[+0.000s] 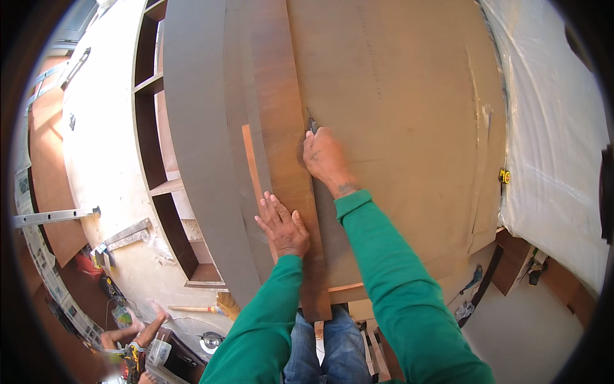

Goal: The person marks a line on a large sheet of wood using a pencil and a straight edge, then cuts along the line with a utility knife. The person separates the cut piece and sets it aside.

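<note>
My left hand (283, 225) lies flat, fingers stretched, pressing on a long reddish-brown wooden board (281, 96) and the narrow orange-brown strip (250, 153) beside it. Just past the board's right edge, my right hand (326, 157) is closed around a dark utility knife (312, 123). Its thin tip points away from me along that edge, and most of the handle is hidden in my fingers. Beneath it all is a large brown sheet (409, 160), with a greyish sheet (198, 96) on the left.
A dark wooden frame with compartments (149, 121) runs along the left. A brush with a wooden handle (195, 309) lies near my left forearm. A yellow tape measure (504, 176) sits by plastic sheeting (550, 128) at the right. Another person's arms (137, 329) show at lower left.
</note>
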The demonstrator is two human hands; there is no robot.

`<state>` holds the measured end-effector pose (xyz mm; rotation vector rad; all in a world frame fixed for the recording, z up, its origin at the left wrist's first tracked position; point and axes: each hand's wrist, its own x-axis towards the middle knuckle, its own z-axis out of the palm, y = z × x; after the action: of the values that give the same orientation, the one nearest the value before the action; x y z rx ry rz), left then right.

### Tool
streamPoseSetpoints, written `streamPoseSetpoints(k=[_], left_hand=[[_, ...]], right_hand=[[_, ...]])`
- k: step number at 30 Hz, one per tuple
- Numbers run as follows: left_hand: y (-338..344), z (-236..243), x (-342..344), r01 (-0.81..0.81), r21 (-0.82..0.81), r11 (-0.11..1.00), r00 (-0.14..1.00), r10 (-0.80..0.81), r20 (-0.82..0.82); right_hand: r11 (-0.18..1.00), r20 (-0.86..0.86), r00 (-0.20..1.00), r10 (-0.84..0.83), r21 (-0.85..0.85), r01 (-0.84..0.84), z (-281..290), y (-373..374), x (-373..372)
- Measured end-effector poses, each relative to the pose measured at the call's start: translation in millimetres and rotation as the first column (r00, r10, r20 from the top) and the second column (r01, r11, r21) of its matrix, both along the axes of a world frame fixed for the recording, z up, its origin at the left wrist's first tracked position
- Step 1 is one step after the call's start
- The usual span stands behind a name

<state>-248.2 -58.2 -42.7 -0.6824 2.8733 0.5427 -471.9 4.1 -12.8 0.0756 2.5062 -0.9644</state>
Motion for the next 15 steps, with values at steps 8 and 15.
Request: streamPoseSetpoints(k=[8, 15], left_hand=[[2.9, -0.1, -1.4, 0.003, -0.001, 1.0, 1.0, -0.004, -0.017], [-0.5, 2.4, -0.6, 0.012, -0.012, 1.0, 1.0, -0.012, -0.001]], right_hand=[[0.998, 0.034, 0.998, 0.059, -0.012, -0.059, -3.7, -2.6, -5.5], [0.985, 0.05, 0.984, 0.172, -0.022, -0.171, 1.5, -6.5, -13.6]])
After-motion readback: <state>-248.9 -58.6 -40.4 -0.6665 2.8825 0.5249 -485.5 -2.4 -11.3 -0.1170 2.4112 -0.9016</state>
